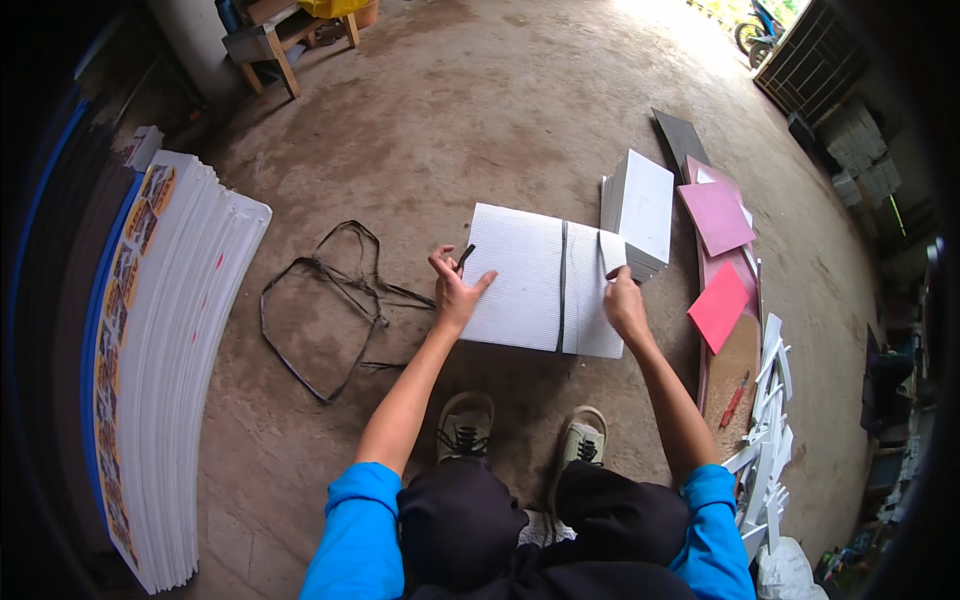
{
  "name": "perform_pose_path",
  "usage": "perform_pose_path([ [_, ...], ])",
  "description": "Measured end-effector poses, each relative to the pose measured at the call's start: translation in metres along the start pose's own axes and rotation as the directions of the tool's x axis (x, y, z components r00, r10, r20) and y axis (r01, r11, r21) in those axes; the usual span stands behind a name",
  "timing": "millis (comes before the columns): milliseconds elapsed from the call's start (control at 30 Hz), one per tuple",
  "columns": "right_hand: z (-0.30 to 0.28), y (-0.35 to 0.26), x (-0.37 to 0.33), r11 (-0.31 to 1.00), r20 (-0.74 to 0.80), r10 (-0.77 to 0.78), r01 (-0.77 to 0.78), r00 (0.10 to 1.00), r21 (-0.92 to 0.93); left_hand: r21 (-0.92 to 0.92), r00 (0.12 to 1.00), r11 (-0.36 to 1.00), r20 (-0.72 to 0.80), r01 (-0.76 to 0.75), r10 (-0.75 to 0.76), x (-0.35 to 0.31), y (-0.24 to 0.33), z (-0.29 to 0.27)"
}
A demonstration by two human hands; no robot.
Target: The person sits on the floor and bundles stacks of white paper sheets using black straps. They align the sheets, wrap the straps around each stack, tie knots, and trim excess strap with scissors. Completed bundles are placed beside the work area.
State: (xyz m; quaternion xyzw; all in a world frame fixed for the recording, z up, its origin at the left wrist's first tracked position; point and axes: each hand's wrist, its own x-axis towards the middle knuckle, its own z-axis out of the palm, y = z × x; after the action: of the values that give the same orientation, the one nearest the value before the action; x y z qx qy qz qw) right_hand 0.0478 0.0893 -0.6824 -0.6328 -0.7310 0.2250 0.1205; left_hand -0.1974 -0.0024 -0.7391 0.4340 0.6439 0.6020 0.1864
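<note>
A stack of white corrugated sheets (515, 275) lies on the floor in front of my shoes. A black strap (563, 300) runs across it from far to near edge. My left hand (458, 300) is at the stack's left edge, its fingers curled round a short black strap end (465, 257) and its thumb over the top sheet. At the right edge, my right hand (625, 303) pinches a second dark length of strap (602, 250) that crosses the top. Its fingertips are partly hidden. A loose black strap (320, 265) lies in loops on the floor to the left.
Another white block of sheets (642, 205) stands just beyond the right corner. Pink sheets (715, 220), a red cutter (735, 400) and white offcuts (765, 440) lie to the right. At far left rises a tall stack of white boards (195, 370). A wooden bench (270, 50) stands at the back.
</note>
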Motion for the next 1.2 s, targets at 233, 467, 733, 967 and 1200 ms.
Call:
perform_pose_path([
  [233, 0.029, -0.048, -0.009, 0.957, 0.058, -0.145, 0.155, 0.988, -0.244, 0.140, 0.992, 0.982, 0.013, 0.124, -0.127, 0.009, 0.021, -0.005],
  [467, 0.028, -0.029, 0.008, 0.869, 0.268, 0.015, -0.145, 0.963, 0.472, 0.459, 0.996, 0.884, 0.065, -0.088, 0.065, 0.008, 0.027, 0.017],
  [733, 0.016, -0.047, 0.007, 0.715, 0.534, 0.112, -0.441, 0.838, 0.542, 0.527, 0.993, 0.843, 0.025, -0.112, 0.116, 0.001, 0.026, 0.020],
  [967, 0.025, -0.066, 0.012, 0.749, 0.495, 0.094, -0.389, 0.864, 0.536, 0.537, 0.995, 0.841, 0.104, -0.064, 0.009, 0.003, 0.037, 0.018],
  [1200, 0.039, -0.072, -0.013, 0.755, 0.228, 0.045, -0.182, 0.973, 0.630, 0.323, 0.996, 0.944, 0.083, -0.063, 0.038, 0.004, 0.017, 0.007],
])
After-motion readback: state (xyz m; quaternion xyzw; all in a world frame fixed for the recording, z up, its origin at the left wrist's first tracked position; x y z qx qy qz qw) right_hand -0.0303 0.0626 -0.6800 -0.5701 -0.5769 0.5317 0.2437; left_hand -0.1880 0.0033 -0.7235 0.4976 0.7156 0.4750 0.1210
